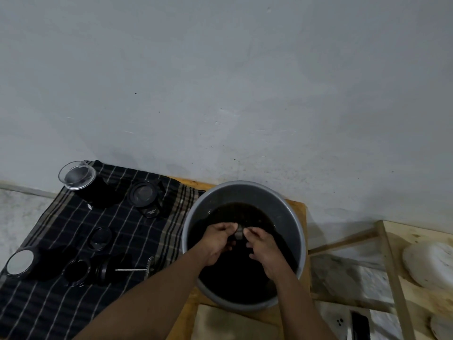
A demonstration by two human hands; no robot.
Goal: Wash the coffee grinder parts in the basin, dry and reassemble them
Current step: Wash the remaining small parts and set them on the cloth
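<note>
Black checked cloth (61,303) beside basin (245,186) — grinder parts (147,200) lie on it.

The basin (245,186) opens only from above, ringed by its grey side. Left of it, grinder parts (144,195) crowd the checked cloth (49,310), bare along its near edge; the room wall (245,82) stands close behind.

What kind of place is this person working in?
Likely a makeshift home wash-up spot, not a proper kitchen: a grey basin of dark water on a wooden table, grinder parts on a checked cloth, a bare plaster wall.
</note>
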